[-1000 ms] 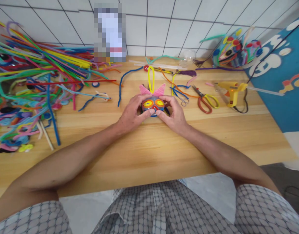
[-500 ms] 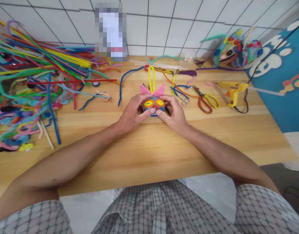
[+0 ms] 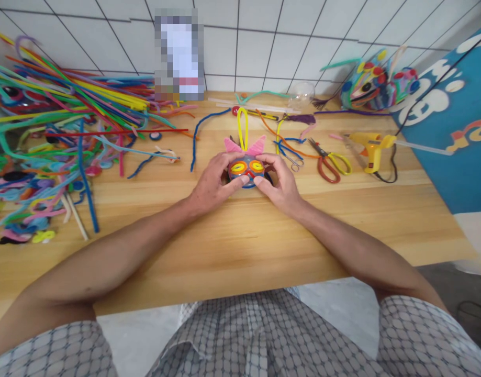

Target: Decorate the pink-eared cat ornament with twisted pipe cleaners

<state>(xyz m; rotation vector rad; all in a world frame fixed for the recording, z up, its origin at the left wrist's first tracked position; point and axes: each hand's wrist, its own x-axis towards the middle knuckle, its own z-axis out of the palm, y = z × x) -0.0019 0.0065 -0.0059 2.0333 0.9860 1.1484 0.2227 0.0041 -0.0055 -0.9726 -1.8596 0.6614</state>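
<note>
Between both hands, at the middle of the wooden table, is a round pipe-cleaner cat ornament [image 3: 247, 166]. It has pink pointed ears, orange-and-yellow ringed eyes, a small red nose and a yellow loop [image 3: 243, 128] standing up from its top. My left hand [image 3: 220, 178] grips its left side, with the thumb across the lower front and the fingers by the ear. From the other side my right hand [image 3: 278, 180] holds it the same way, thumb near the nose. The ornament's back is hidden, and so are some fingertips.
Orange-and-yellow scissors [image 3: 330, 161], small metal scissors [image 3: 296, 163] and a yellow glue gun [image 3: 376, 149] lie to the right. Pipe cleaners [image 3: 87, 94] are heaped at the left. A colourful fish-like craft [image 3: 368, 86] stands at the back right by the tiled wall.
My right thumb has shifted slightly to the right, away from the red nose. Both hands stay around the ornament, which has hardly moved.
</note>
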